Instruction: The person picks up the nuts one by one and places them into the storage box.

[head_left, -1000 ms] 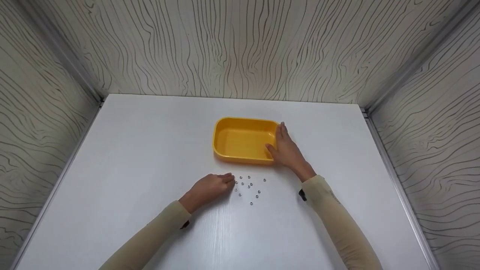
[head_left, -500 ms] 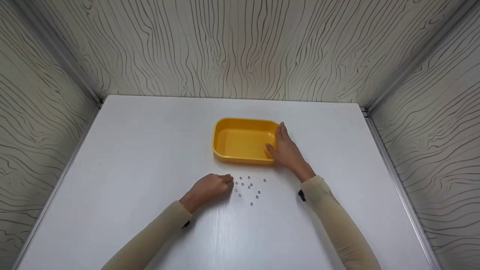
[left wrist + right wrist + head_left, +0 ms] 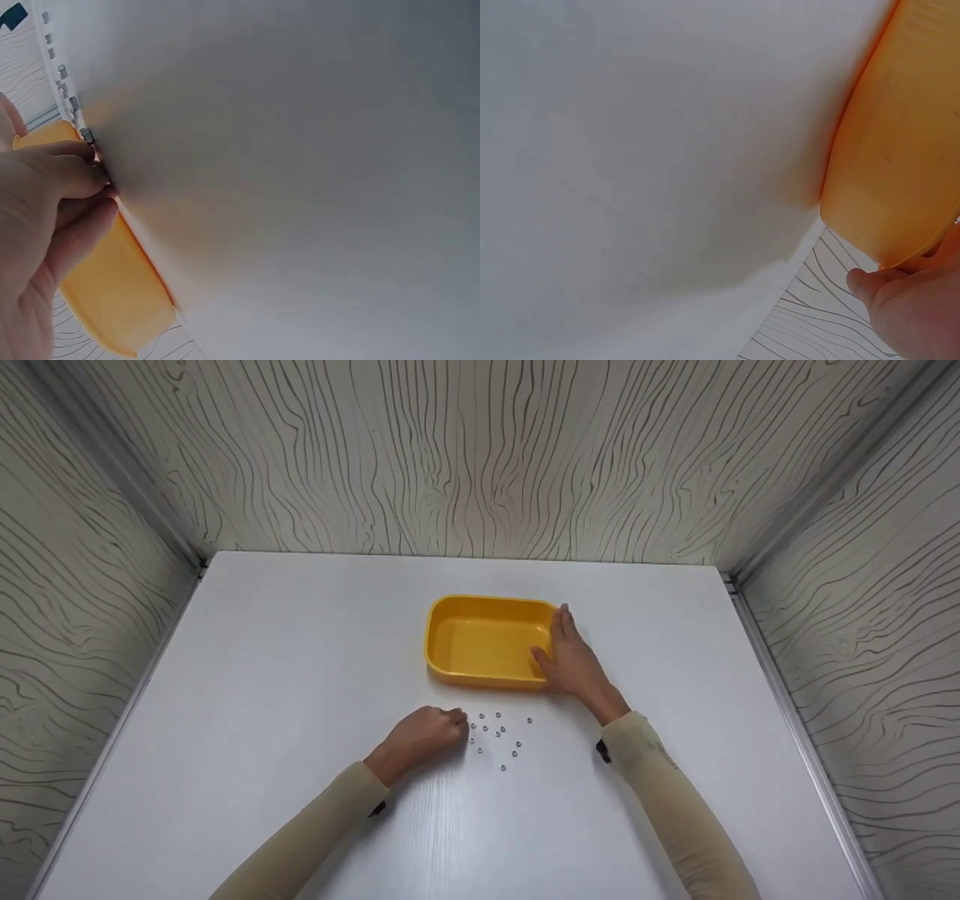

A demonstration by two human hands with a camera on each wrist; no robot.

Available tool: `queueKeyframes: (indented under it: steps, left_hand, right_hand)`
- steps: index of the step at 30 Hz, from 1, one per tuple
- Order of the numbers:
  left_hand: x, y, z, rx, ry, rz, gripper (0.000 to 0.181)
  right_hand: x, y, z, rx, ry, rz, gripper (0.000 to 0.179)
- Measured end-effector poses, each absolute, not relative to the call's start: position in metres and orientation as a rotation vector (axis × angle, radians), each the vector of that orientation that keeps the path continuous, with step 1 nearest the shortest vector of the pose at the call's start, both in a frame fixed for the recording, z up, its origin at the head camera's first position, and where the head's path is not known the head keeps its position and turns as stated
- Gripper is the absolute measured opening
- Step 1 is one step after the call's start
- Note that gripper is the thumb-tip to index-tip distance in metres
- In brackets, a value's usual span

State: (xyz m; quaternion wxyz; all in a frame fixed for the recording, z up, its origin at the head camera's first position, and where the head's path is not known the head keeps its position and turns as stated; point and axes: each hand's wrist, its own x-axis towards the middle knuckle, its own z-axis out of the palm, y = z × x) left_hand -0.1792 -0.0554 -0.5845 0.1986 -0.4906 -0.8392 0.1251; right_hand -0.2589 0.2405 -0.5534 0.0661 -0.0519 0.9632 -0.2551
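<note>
Several small metal nuts [image 3: 498,733] lie scattered on the white table [image 3: 300,660], in front of a yellow plastic tray [image 3: 487,649]. My left hand [image 3: 424,737] is low at the left edge of the nuts, its fingers curled. In the left wrist view the thumb and fingertips [image 3: 94,180] of this hand come together right at the tabletop, near one nut [image 3: 88,135]; I cannot tell whether they pinch one. My right hand [image 3: 576,664] holds the tray's right side, thumb inside the rim and fingers along the outer wall. The tray stands upright with nothing visible in it.
Wood-grain patterned panels [image 3: 480,457] rise behind the table and on both sides. Metal frame rails [image 3: 795,720] run along the table's side edges. The nuts sit between the two forearms, just in front of the tray.
My left hand's fingers have curled in more, and it has shifted very slightly beside the nuts. The right hand, the tray and the visible nuts have stayed in place.
</note>
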Motion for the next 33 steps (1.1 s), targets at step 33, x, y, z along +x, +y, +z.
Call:
queueKeyframes:
  steps: [33]
  left_hand:
    - [-0.182, -0.050, -0.544, -1.366, -2.311, 0.116, 0.023]
  right_hand:
    - [-0.259, 0.242, -0.556, -0.216, 2.943, -0.753, 0.071]
